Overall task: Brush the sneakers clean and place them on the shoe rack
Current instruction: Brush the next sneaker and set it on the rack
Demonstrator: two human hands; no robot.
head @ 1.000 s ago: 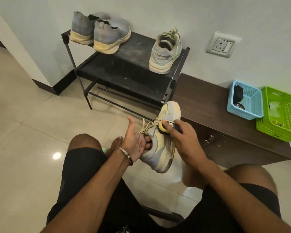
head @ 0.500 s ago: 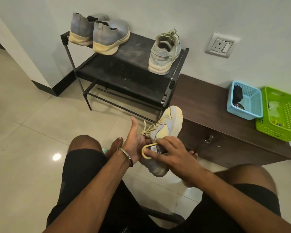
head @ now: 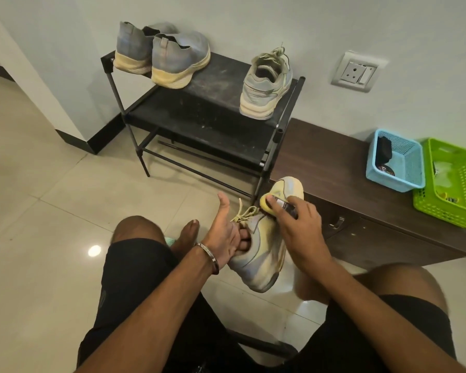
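Observation:
A grey and yellow sneaker (head: pixel 264 254) is held over the floor between my knees, toe pointing away. My left hand (head: pixel 223 232) grips it with fingers tucked inside the collar and the thumb sticking up. My right hand (head: pixel 299 224) holds a small yellow-edged brush (head: pixel 277 204) pressed on the sneaker's toe. On the black shoe rack (head: pixel 199 109) stand the matching laced sneaker (head: pixel 265 84) at the right and a grey slip-on pair (head: pixel 162 53) at the left.
A dark wooden bench (head: pixel 342 168) stands right of the rack, carrying a blue basket (head: pixel 396 160) and a green basket (head: pixel 449 184). A wall socket (head: pixel 357 72) is above it. The floor is pale tile, and my bare foot (head: pixel 186 232) rests near the sneaker.
My right hand has swept the brush from the sneaker's middle up to its toe. Half a second earlier it had come down from the toe. The left hand has kept its grip.

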